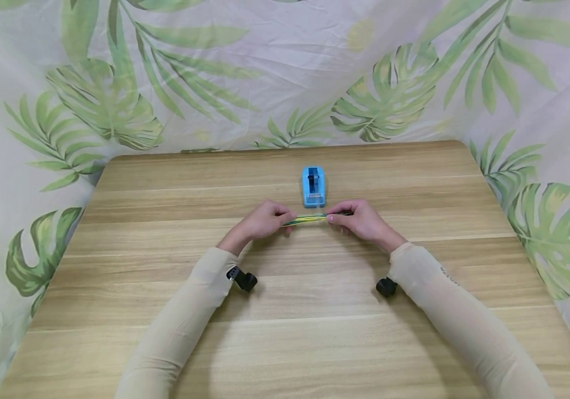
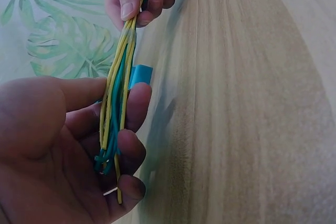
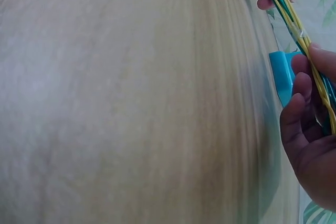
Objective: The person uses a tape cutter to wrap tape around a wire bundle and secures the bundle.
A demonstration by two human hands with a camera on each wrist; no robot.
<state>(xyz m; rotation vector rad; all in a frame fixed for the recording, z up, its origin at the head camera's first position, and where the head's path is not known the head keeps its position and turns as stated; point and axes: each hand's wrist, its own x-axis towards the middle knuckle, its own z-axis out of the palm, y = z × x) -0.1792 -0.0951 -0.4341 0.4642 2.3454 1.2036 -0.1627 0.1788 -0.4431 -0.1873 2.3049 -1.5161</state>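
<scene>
A bundle of thin yellow and green wires stretches between both hands above the table. Its left end is gripped by my left hand, thumb on one side and curled fingers on the other. My right hand pinches the other end. In the left wrist view, the loose wire ends lie across the left fingers. A clear, shiny patch like tape shows on the bundle in the right wrist view. Just behind the wires stands a blue tape dispenser, its front close to the bundle.
The wooden table extends around both forearms. A leaf-patterned cloth hangs along its back and sides. Black wrist cameras are strapped on over the beige sleeves.
</scene>
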